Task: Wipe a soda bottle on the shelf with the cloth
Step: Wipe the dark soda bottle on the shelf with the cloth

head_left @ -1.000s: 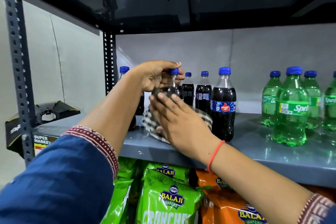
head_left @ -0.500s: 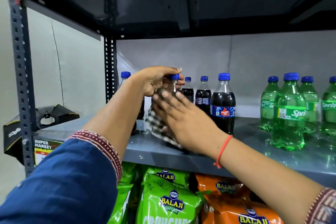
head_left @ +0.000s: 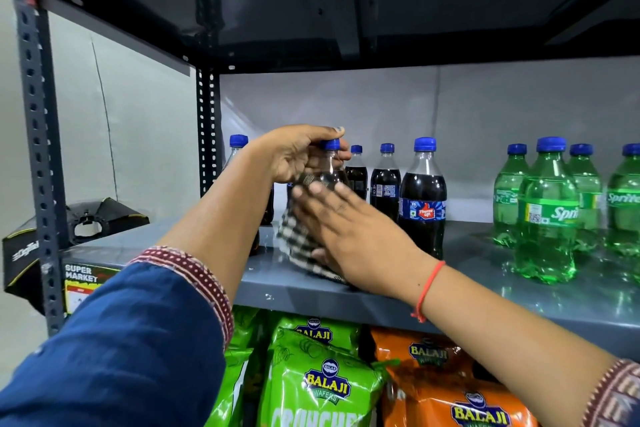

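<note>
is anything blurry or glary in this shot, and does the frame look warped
Head view: the right hand and the checked cloth under it are motion-smeared; the left hand gripping the top of the cola bottle is sharper; green reflections from the Sprite bottles pool on the grey shelf; wide-angle distortion leans the left upright.

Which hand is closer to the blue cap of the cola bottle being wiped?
Left. The left hand grips the neck of the bottle right at the cap. The right hand is lower, pressing the checked cloth flat against the bottle's body.
</note>
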